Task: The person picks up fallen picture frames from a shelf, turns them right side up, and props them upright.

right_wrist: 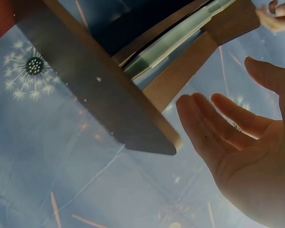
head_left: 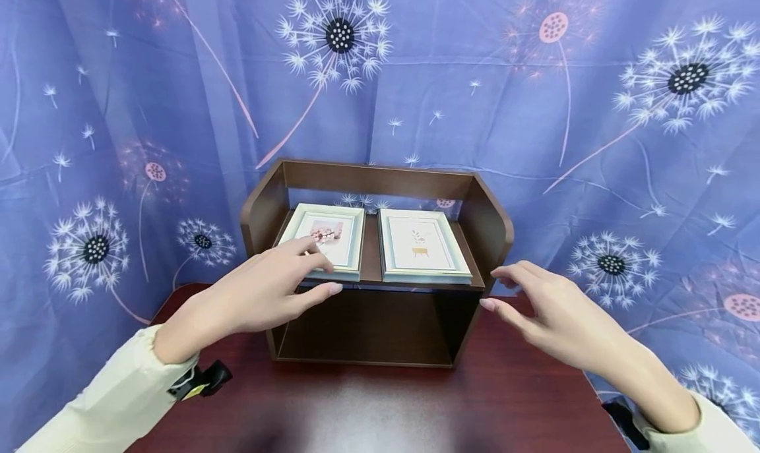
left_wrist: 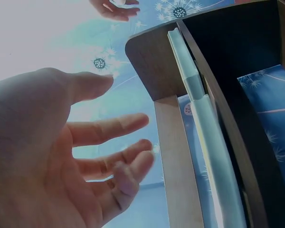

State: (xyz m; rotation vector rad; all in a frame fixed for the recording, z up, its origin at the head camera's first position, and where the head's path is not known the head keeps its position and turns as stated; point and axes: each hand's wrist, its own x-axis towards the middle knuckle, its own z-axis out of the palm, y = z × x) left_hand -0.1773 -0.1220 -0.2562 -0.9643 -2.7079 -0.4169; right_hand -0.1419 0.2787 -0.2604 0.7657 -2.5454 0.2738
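Two picture frames lie face up, side by side, on the upper board of a small brown shelf (head_left: 362, 334). The left picture frame (head_left: 353, 239) shows pink blossoms; the right picture frame (head_left: 423, 247) shows a plant in a yellow pot. My left hand (head_left: 270, 285) hovers in front of the left picture frame, overlapping its near corner in the head view. The left wrist view shows a gap between the fingers (left_wrist: 109, 130) and the shelf, with nothing held. Beside the shelf's right side panel (right_wrist: 99, 90), my right hand (right_wrist: 256, 156) has relaxed, spread fingers and holds nothing.
The shelf stands on a dark red table (head_left: 237, 400), its lower compartment facing me. A blue curtain (head_left: 439, 110) with dandelion prints hangs behind and at both sides. A raised back rail (head_left: 380, 181) joins the two side panels.
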